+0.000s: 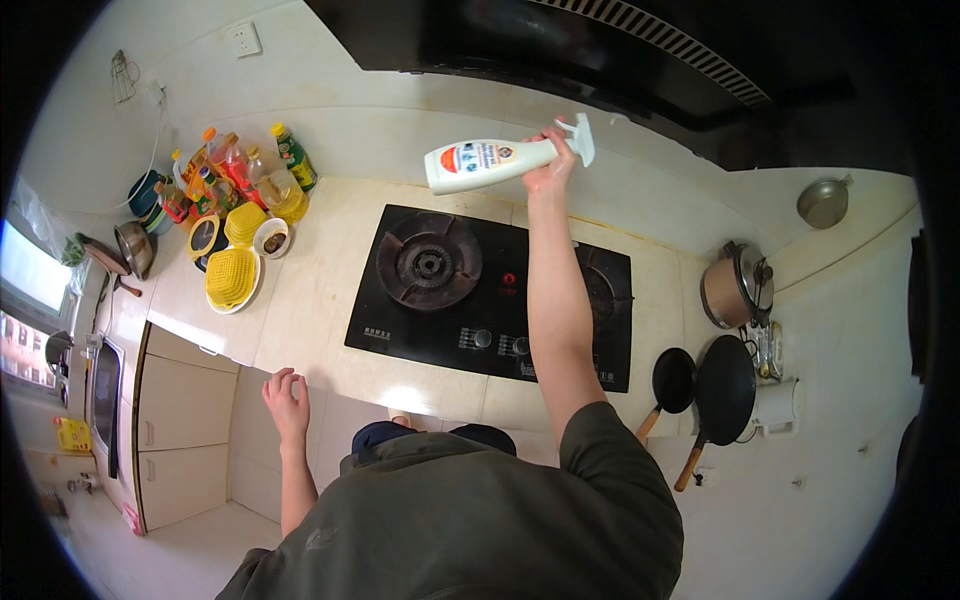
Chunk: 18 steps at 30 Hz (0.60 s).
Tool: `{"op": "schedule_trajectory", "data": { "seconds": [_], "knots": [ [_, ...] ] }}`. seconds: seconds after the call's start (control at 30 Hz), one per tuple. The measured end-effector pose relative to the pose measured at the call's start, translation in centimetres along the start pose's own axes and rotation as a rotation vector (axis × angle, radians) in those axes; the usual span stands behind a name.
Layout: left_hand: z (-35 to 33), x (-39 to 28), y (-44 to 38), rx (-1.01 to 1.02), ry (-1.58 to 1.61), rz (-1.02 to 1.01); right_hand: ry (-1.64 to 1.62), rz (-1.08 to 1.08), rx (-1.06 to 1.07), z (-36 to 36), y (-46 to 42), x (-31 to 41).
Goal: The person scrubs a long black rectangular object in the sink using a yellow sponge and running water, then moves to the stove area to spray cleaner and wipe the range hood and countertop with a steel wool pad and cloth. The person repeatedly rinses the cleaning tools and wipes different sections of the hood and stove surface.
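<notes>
My right hand (553, 166) is closed around the neck of a white trigger spray bottle (480, 163) with a printed label. The bottle lies nearly sideways in the air, its nozzle to the right, below the black range hood (645, 60). Beneath my right forearm is a black glass gas hob (427, 330) with two burners; the arm covers part of the right burner (604, 289). The left burner (429, 264) shows fully. My left hand (287, 401) hangs in front of the counter's front edge, holding nothing, its fingers loosely curled and apart.
Several sauce and oil bottles (247, 176) crowd the counter's back left, near yellow woven covers (230, 277) and a small white bowl (271, 238). At right are a pressure cooker (727, 289) and two dark pans (724, 390) with wooden handles. A sink (106, 405) lies far left.
</notes>
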<state>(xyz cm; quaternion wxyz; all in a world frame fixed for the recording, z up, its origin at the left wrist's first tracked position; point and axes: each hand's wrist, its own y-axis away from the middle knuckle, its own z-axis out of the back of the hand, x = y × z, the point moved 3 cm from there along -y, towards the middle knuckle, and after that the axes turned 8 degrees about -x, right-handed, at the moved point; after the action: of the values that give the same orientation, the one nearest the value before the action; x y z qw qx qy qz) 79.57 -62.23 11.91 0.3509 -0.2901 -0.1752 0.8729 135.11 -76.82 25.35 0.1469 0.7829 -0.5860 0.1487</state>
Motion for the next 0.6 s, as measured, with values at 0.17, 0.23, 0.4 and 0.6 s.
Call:
{"op": "schedule_trajectory", "data": {
  "seconds": [0.17,0.23,0.4,0.6],
  "knots": [
    [0.7,-0.1,-0.6,-0.042,-0.005,-0.014,-0.036,-0.093,-0.019,-2.9,1.1,-4.0],
    [1.2,0.3,-0.7,-0.061,-0.021,-0.03,-0.048,-0.134,-0.066,-3.2,0.7,-5.3],
    [2.4,2.1,0.0,-0.051,-0.024,0.034,-0.027,-0.152,-0.157,-3.3,-0.1,-7.0],
    [3.3,3.3,1.5,-0.046,-0.041,0.08,0.003,-0.118,-0.053,-4.5,1.7,-9.2]
  ]
}}
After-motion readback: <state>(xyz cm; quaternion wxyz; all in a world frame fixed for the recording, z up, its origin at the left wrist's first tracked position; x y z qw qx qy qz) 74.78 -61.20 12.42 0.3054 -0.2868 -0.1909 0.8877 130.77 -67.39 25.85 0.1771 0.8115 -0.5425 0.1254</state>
